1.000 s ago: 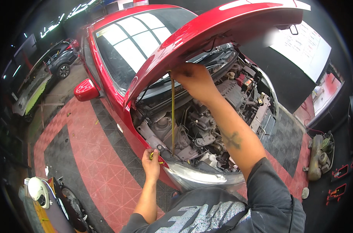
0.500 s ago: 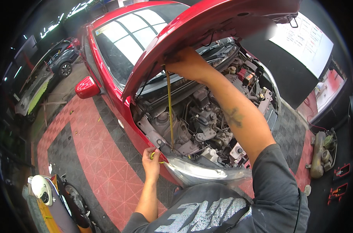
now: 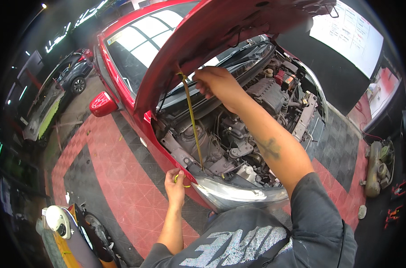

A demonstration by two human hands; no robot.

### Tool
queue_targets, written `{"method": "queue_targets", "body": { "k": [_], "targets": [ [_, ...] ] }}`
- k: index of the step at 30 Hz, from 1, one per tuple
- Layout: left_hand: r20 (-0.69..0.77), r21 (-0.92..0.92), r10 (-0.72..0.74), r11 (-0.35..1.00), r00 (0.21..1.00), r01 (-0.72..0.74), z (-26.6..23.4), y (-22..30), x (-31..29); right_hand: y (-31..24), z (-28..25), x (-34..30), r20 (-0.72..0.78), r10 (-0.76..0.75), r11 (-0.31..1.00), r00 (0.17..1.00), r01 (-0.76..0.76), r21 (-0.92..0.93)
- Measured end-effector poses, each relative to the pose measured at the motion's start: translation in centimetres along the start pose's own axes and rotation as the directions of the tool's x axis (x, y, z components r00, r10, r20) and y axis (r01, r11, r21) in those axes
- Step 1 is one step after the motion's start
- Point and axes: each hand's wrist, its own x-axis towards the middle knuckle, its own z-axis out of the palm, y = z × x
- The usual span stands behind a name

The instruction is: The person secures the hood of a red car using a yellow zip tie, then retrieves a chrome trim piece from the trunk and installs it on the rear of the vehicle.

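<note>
A red car's raised hood [image 3: 167, 62] stands over the engine bay [image 3: 238, 134]. Between them a slim yellow prop rod [image 3: 192, 116] runs up from near the headlight [image 3: 229, 193] to the hood's underside, where a small yellowish piece surrounds its top end. Just right of that top end is my right hand [image 3: 218, 85], fingers loosely bent and apart, touching neither rod nor hood as far as I can see. My left hand [image 3: 175, 185], beside the front fender, pinches a thin yellow-green strip [image 3: 176, 178]; most of it is hidden by the fingers.
The side mirror [image 3: 103, 104] juts out at the left. A motorcycle with a white helmet [image 3: 58, 221] on it stands at the lower left. A grey car [image 3: 76, 73] is farther back. A whiteboard [image 3: 348, 38] hangs at the right, above a grimy tank-like part [image 3: 376, 174].
My right hand has come away from the top of the rod and the hood, moving slightly right and down. The left hand still pinches the strip. The view has shifted a little.
</note>
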Motion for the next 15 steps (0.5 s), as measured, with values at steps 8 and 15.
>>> {"method": "queue_targets", "body": {
  "k": [8,15],
  "targets": [
    [0.056,0.02,0.048,0.999,0.997,-0.049,3.2,3.3,0.3,-0.4,1.8,1.6,0.17,-0.068,0.986,0.983,0.092,-0.139],
    [-0.04,-0.045,0.057,0.997,0.998,-0.058,1.9,2.7,-0.2,3.5,2.3,-1.8,0.052,0.01,0.967,0.999,-0.023,0.254]
  ]
}}
